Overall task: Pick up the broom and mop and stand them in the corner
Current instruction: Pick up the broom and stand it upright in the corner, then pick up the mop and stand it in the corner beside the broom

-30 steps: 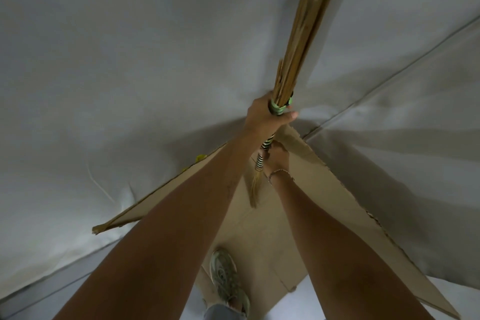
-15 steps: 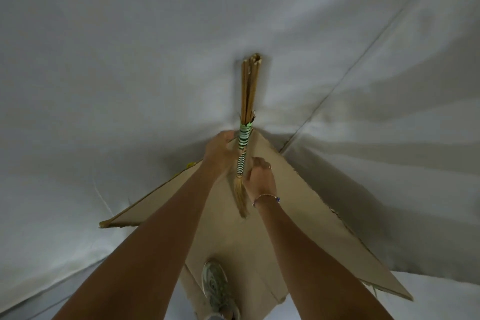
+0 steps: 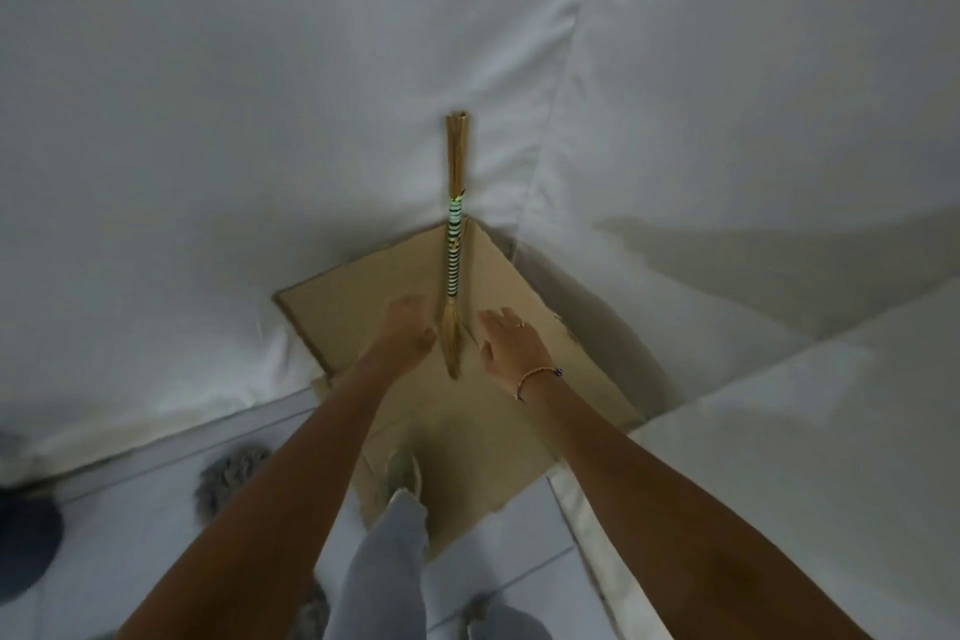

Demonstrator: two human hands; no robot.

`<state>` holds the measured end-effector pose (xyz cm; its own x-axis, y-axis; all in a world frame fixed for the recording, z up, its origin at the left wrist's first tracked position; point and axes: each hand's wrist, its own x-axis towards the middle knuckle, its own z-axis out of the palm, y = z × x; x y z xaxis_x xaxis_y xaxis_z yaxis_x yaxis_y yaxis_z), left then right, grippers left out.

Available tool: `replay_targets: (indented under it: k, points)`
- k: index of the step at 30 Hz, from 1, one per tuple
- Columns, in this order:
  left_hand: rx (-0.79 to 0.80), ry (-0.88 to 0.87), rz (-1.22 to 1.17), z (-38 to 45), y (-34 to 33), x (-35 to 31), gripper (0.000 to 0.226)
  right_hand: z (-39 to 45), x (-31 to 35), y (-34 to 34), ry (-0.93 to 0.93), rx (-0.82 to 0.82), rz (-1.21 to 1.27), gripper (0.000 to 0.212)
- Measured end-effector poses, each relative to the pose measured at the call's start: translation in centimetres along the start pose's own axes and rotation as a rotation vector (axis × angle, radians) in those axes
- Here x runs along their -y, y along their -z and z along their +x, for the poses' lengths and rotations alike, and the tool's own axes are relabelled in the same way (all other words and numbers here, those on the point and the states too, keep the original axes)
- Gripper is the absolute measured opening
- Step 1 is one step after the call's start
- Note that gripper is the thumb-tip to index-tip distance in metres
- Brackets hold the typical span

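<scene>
Broom [image 3: 454, 244] upright in the corner — left hand [image 3: 408, 331], right hand [image 3: 511, 341] open beside it, apart.

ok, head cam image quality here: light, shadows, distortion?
Head view: dim, flat light, slightly soft overall. The wide lens bends the white draped walls and stretches the forearms. A soft shadow pools in the corner behind the broom and cardboard; a broader shadow crosses the right wall. No glare. Left hand and right hand read clearly; the grey mop head is murky.

Dim white walls [image 3: 208, 120], seemingly fabric-draped
</scene>
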<state>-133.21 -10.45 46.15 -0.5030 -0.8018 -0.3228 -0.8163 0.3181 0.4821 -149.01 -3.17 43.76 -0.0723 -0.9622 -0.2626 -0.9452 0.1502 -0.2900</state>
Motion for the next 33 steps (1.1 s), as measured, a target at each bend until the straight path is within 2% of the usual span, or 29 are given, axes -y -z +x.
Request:
replay_targets:
  k: [2,4,11,14,19,26,30,33]
  points:
    - [-0.022,0.101,-0.017,-5.0,0.1,0.2,0.052,-3.5,1.9,-0.5,0.006,0.070,-0.041,0.053]
    - [-0.078,0.153,0.005,-10.5,-0.1,1.4,0.048,-7.0,4.5,-1.7,0.019,0.101,-0.052,0.059]
    - [-0.055,0.323,0.043,-26.1,-2.5,7.7,0.055,-15.2,13.7,-8.3,0.144,0.213,-0.086,0.062]
    - [-0.104,0.504,-0.108,-35.2,-4.6,13.0,0.057,-19.6,20.4,-13.0,0.294,0.366,-0.160,0.061]
    - [-0.197,0.650,-0.203,-49.8,-7.2,21.2,0.062,-26.1,31.9,-20.0,0.393,0.517,-0.175,0.062]
    - [-0.258,0.853,-0.405,-67.4,-9.6,32.0,0.062,-34.3,47.9,-26.9,0.390,0.594,-0.208,0.053]
    - [-0.233,0.905,-0.474,-74.6,-9.0,36.5,0.063,-37.1,54.1,-28.8,0.393,0.602,-0.172,0.051]
    - [-0.227,0.898,-0.431,-77.0,-6.8,39.8,0.064,-36.6,57.7,-29.4,0.409,0.563,-0.122,0.050]
